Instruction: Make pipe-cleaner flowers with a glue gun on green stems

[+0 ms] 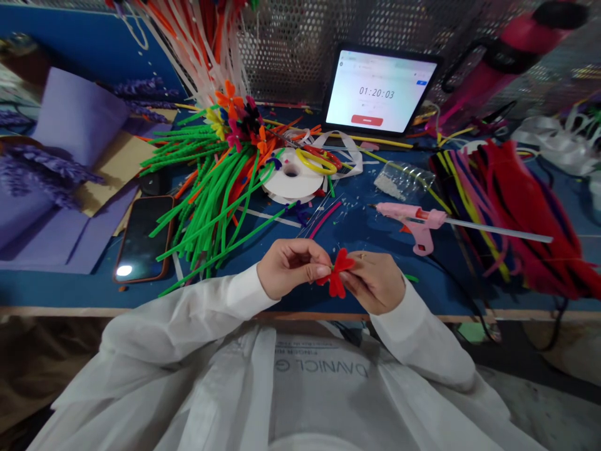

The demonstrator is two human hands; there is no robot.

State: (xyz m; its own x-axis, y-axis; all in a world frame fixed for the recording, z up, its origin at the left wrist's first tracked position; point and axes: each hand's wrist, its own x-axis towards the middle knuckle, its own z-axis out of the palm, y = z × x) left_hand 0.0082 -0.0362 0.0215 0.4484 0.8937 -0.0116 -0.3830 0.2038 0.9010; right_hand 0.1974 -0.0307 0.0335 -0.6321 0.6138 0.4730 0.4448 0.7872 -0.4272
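So, worktop (436,297): blue, strewn w/ tiny offcuts; pale strip along the near edge.
Room: we face a perforated metal panel (291,59), w/ a blue panel (79,28) to its left; white & orange stems (185,37) fan up in front.
Tablet (380,75): propped at the back, reading 01:20:03; pink bottle (479,94) tilted in view to its R.
L side: phone (143,238) lying flat, screen dark w/ a bright reflection; purple paper (89,103) & lavender sprigs (40,172) beyond it.
Centre: heap of green stems (211,207), multicoloured blooms (235,122) at its far end; white spool (291,181) just beside, scissors (317,161) w/ yellow & red handles by it.
R side: pink glue gun (417,227) on its side, glue stick (507,232) poking out the back; clear bag (404,178) just behind; fuzzy-stem bundle (530,219), mostly red, farther R.
Red flower (339,274): between our hands, above the near part of the worktop, rounded petals spread.
L hand (293,269): thumb & index fingers closed in a pinch on the flower's L edge.
R hand (379,283): fingers closed on its R edge, other fingers curled, partly hidden.
Sleeves (169,329): white, loose, both forearms angled inward.
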